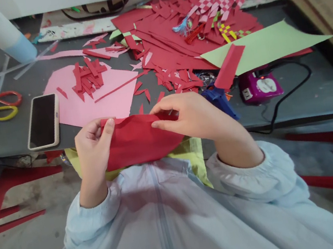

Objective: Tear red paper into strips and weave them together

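A sheet of red paper (144, 140) is held up at the table's front edge, its top edge slightly wavy. My left hand (94, 146) pinches its upper left corner between thumb and fingers. On the upper right edge, my right hand (184, 117) has its thumb and curled fingers closed around the paper. Just beyond lie a pink paper sheet (119, 102) with a heap of red paper scraps (89, 77) on it, and more red scraps (175, 79) to the right.
Scissors (2, 106) and a phone (43, 121) lie at left. A spray-can-like white and blue bottle (10, 39) stands behind them. At right are a green sheet (264, 46), a blue glue gun (219, 99) and a purple box (260, 86) with a black cable.
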The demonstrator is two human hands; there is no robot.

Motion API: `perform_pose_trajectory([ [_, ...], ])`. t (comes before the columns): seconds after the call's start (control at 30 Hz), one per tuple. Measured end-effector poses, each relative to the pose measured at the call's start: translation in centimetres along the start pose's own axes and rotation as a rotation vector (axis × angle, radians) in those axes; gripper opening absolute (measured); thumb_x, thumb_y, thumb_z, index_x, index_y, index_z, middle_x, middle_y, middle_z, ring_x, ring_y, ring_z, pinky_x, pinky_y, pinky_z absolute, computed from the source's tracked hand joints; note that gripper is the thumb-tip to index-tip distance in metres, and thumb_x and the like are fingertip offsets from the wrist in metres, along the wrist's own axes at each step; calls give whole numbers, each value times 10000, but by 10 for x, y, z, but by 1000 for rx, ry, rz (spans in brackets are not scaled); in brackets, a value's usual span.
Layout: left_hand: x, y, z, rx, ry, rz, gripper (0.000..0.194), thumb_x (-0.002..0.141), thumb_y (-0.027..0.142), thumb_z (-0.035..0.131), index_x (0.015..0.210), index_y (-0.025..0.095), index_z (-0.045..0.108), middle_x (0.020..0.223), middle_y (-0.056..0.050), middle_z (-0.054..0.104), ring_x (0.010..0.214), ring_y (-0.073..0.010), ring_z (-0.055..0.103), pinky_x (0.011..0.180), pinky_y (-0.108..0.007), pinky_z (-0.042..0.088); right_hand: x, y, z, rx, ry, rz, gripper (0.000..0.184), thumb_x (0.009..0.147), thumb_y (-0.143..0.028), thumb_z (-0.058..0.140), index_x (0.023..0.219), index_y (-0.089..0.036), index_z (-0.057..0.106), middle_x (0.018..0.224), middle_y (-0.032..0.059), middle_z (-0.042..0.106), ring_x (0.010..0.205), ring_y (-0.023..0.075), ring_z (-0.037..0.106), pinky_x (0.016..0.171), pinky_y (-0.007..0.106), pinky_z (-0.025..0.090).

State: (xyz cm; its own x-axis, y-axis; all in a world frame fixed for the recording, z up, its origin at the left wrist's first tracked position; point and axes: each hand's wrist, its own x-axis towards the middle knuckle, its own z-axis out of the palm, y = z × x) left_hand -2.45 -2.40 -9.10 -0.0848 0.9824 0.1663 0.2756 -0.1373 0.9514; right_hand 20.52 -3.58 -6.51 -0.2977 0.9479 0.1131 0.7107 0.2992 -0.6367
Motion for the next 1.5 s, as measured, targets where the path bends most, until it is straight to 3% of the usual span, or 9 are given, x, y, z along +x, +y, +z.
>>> perform_pose_trajectory([
  [0.17,-3,2,-1,1,1,20,151,837,347,742,875,205,774,840,-12,772,779,-132,706,700,-211,549,3,-2,1,77,6,23,139,839,-311,689,859,-177,719,829,28,732,727,151,628,670,274,418],
  [0.33,-5,1,-2,27,-11,16,166,831,353,749,900,204,775,847,-15,772,769,-130,704,701,-217,556,7,-2,5,-12,93,6,42,816,-209,689,796,-180,713,787,24,702,732,157,607,658,276,389],
  [0.67,0,-7,-8,32,-79,-24,146,799,321,766,907,224,777,882,-28,775,805,-148,709,743,-236,571,1,0,21,-245,194,-115,228,918,-148,512,925,-208,731,950,58,716,862,190,629,693,300,409],
  [0.97,6,-14,-20,-6,-12,-56,153,767,300,779,897,219,776,828,-22,759,779,-149,698,754,-254,568,-10,5,6,-172,117,-89,68,862,-215,633,877,-199,697,875,55,710,811,193,638,717,301,456],
  [1.2,9,-20,-28,31,-26,-38,176,788,336,769,930,231,767,838,-27,747,802,-165,698,747,-269,563,-17,13,-1,-146,58,-75,178,887,-270,615,1011,-204,724,986,71,772,863,209,694,755,313,493],
  [1.5,9,-21,-31,-15,-11,-41,157,768,303,788,907,234,763,807,-22,734,786,-162,690,749,-276,557,-18,16,3,-146,85,-171,350,924,-118,482,1081,-234,772,1003,40,787,835,167,721,679,271,500],
])
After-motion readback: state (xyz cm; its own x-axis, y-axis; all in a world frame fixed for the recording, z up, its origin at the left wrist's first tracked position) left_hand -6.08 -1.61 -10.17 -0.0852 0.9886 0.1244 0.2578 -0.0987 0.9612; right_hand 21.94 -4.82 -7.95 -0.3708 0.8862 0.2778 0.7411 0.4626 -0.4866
